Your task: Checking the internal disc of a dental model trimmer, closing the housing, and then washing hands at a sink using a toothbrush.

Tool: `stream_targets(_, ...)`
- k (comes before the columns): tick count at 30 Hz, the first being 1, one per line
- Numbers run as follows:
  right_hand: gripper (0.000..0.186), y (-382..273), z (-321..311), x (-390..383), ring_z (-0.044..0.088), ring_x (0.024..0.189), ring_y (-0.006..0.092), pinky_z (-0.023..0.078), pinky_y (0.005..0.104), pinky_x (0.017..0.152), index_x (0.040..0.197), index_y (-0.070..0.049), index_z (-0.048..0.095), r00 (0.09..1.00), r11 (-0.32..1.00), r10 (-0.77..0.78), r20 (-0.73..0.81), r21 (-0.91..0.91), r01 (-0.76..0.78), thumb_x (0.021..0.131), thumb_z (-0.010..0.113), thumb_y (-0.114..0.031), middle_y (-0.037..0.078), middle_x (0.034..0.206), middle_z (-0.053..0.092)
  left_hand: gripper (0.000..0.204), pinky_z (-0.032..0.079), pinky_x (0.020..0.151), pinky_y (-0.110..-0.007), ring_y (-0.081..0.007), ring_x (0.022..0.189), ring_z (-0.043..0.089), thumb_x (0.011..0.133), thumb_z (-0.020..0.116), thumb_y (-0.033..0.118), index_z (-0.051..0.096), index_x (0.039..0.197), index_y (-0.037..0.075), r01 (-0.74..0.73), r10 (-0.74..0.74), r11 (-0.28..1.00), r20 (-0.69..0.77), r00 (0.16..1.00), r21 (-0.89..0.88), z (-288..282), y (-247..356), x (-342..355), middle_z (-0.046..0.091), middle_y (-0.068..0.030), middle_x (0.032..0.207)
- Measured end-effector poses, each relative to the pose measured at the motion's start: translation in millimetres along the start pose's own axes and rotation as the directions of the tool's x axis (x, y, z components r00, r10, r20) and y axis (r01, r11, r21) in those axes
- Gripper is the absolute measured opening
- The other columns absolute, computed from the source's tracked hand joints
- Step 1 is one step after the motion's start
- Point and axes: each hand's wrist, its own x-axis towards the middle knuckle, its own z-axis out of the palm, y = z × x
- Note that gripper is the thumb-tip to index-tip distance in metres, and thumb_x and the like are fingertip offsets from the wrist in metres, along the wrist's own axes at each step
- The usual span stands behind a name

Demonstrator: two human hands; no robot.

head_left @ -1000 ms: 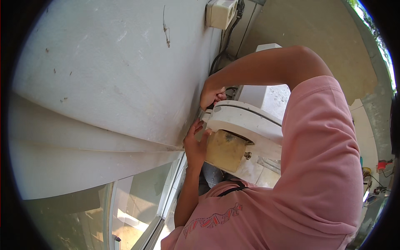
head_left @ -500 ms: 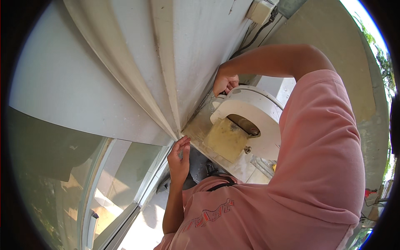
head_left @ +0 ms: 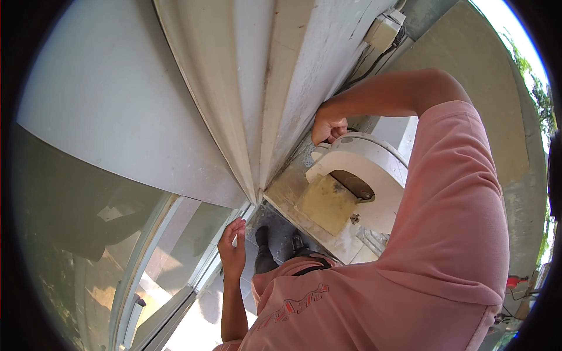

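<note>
My left hand is raised near the foot of the white corner post, its fingers loosely bent and apart from the thumb, with nothing between them. A white machine with a rounded housing stands on a stained ledge to the right. It has a dark opening in front and a stained yellowish plate below that opening. My right arm reaches over to the machine's far side. There, my right hand is curled with its fingers closed, beside the housing's top edge. What those fingers grip, if anything, is hidden.
Tall white folded panels rise close on the left. Lower left is a glass pane in a frame. A pale electrical box with a dark cable is fixed to the wall beyond my right arm. My feet stand on dark tiles.
The view has shifted, so the machine and panels sit further right in the picture. My left hand has drawn back from the post's foot. My right hand stays curled beside the machine.
</note>
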Motion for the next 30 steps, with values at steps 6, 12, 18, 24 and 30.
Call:
stream_targets(6, 0.04, 67.3, 19.0, 52.0, 0.062, 0.084, 0.0263, 0.049, 0.0354, 0.074, 0.091, -0.007, 0.062, 0.459, 0.678, -0.732, -0.504, -0.469, 0.566, 0.093, 0.042, -0.043, 0.014, 0.093, 0.064, 0.028, 0.044, 0.093, -0.031, -0.0205, 0.103, 0.059, 0.092, 0.049, 0.005, 0.052, 0.118, -0.006, 0.011, -0.011, 0.999, 0.008, 1.0, -0.039, 0.7, -9.6, -2.7, 0.061, -0.0167, 0.108)
stream_targets(12, 0.022, 41.4, 4.4, 24.0, 0.058, 0.097, 0.0304, 0.046, 0.0394, 0.083, 0.095, -0.005, 0.06, 0.586, 0.599, -0.76, -0.28, -0.65, 0.467, 0.088, 0.046, -0.021, 0.017, 0.105, 0.061, 0.031, 0.042, 0.095, -0.031, -0.0212, 0.104, 0.057, 0.093, 0.048, 0.009, 0.049, 0.12, -0.007, 0.127, -0.126, 0.991, 0.019, 0.992, -0.053, -6.7, -24.2, -13.7, 0.06, -0.0181, 0.111)
stream_targets(18, 0.04, 5.7, 4.5, -7.6, 0.055, 0.103, 0.024, 0.043, 0.042, 0.087, 0.102, -0.007, 0.064, 0.996, 0.99, -0.014, -0.085, -0.138, 0.002, 0.091, 0.041, -0.038, 0.014, 0.11, 0.06, 0.031, 0.042, 0.095, -0.031, -0.0213, 0.104, 0.057, 0.093, 0.048, 0.008, 0.049, 0.12, -0.008, 0.098, -0.094, 0.99, 0.044, 0.995, -0.101, -0.4, -23.5, -6.1, 0.06, -0.0179, 0.11)
stream_targets(24, 0.063, 57.5, 18.4, 30.7, 0.055, 0.1, 0.0281, 0.042, 0.0409, 0.087, 0.105, 0.001, 0.06, 0.619, 0.762, -0.639, -0.457, -0.264, 0.592, 0.089, 0.039, -0.056, 0.017, 0.104, 0.061, 0.03, 0.042, 0.095, -0.031, -0.0212, 0.103, 0.058, 0.092, 0.047, 0.006, 0.049, 0.119, -0.008, 0.105, -0.101, 0.987, 0.042, 0.994, -0.12, -6.2, -37.0, -12.5, 0.059, -0.0177, 0.11)
stream_targets(30, 0.037, 37.1, -1.7, 33.0, 0.059, 0.073, 0.0236, 0.048, 0.0408, 0.072, 0.092, -0.003, 0.06, 0.749, 0.786, -0.608, -0.263, -0.331, 0.522, 0.09, 0.041, -0.034, 0.012, 0.085, 0.062, 0.03, 0.042, 0.095, -0.031, -0.021, 0.103, 0.058, 0.092, 0.046, 0.005, 0.049, 0.119, -0.008, 0.146, -0.141, 0.985, 0.057, 0.988, -0.091, -6.6, -40.1, -11.3, 0.059, -0.0178, 0.11)
